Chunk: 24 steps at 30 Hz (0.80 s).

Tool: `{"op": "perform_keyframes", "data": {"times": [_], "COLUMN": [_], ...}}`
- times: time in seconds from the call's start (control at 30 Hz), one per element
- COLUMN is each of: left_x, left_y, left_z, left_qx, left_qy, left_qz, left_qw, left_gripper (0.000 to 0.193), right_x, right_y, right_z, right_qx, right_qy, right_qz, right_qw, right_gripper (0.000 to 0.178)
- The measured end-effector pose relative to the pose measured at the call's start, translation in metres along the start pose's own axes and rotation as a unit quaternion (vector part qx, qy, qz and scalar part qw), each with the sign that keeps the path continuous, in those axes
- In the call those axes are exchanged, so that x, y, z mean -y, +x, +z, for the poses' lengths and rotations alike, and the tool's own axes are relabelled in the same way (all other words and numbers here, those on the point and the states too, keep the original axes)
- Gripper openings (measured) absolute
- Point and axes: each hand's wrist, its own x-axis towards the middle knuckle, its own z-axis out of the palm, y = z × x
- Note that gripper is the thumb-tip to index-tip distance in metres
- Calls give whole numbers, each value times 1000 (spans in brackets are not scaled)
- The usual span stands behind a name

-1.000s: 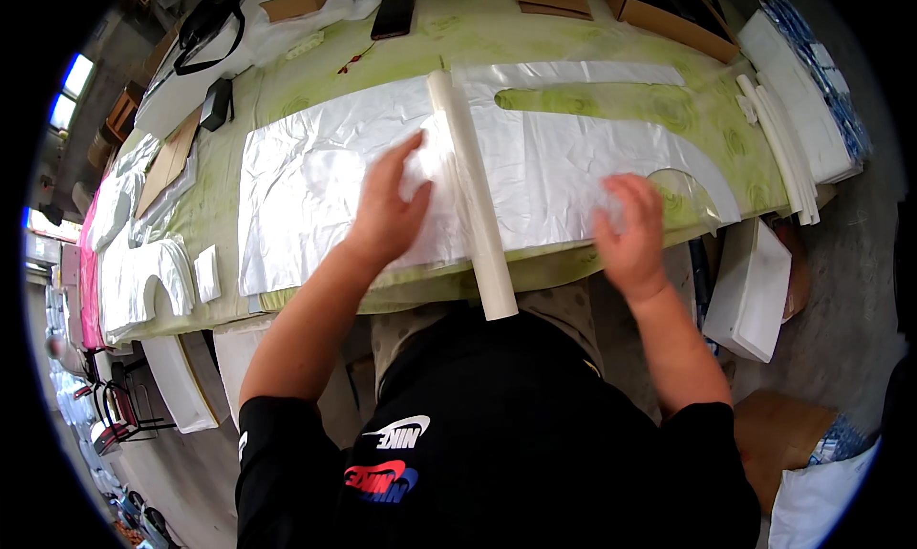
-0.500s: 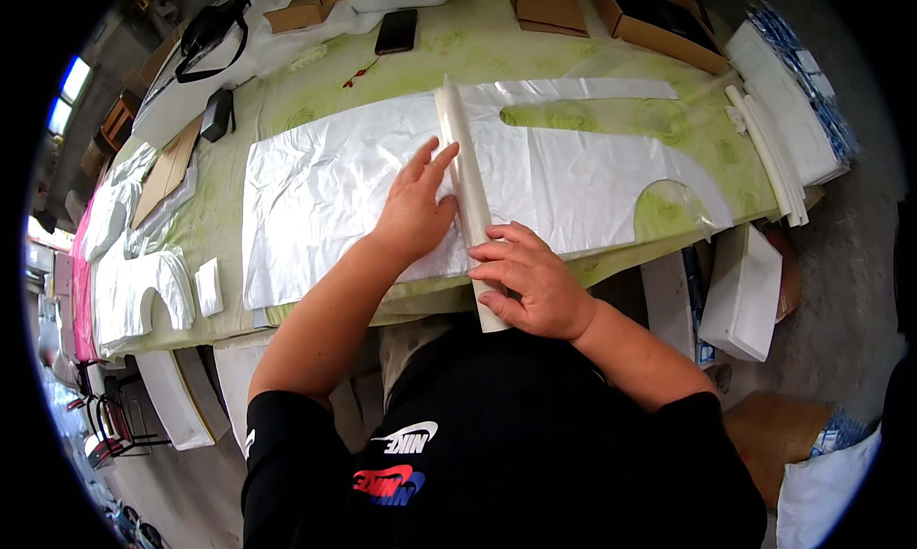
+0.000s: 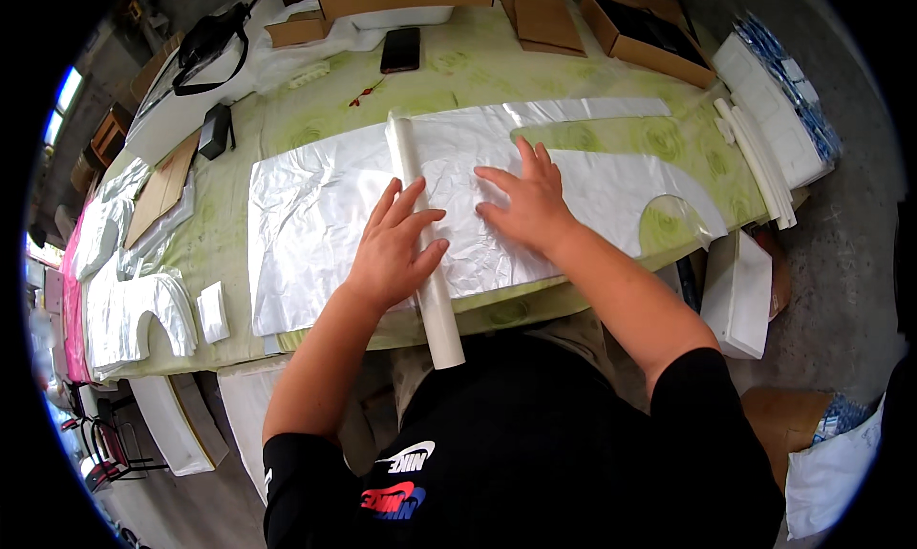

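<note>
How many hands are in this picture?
2 that I see: the left hand is over the pale roll, and the right hand is over the white plastic sheet. The far background is too blurry to be sure.

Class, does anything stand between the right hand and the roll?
Partly: the left hand covers the middle of the roll. Between the right hand and the roll's far end, only white sheet shows.

The green-covered table (image 3: 564, 79) carries a white plastic sheet (image 3: 463, 248), a black phone (image 3: 401, 50) and cardboard (image 3: 549, 22).
</note>
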Motion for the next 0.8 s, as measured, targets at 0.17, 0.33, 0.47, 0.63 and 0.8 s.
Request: {"op": "perform_keyframes", "data": {"times": [0.17,0.33,0.47,0.63,0.8], "left_x": [13,34,28,38,77], "left_y": [-15,-17,-3,10,-35], "left_z": [-1,12,-22,-42,-32], "left_qx": [-36,-235,-217,95,-69], "left_qy": [-35,-196,-199,-142,-258], "left_qz": [3,-4,86,55,23], "left_qw": [999,952,952,984,964], "left_gripper": [41,35,30,37,25], "right_x": [18,56,106,107,101], "right_y": [50,28,-8,-16,-33], "right_z": [12,41,33,22,7], "right_qx": [74,-29,44,76,101], "right_qy": [-27,151,189,271,238], "right_qz": [49,-208,-306,-371,-423], "right_qw": [996,966,932,885,868], "right_gripper": [69,64,49,26,29]}}
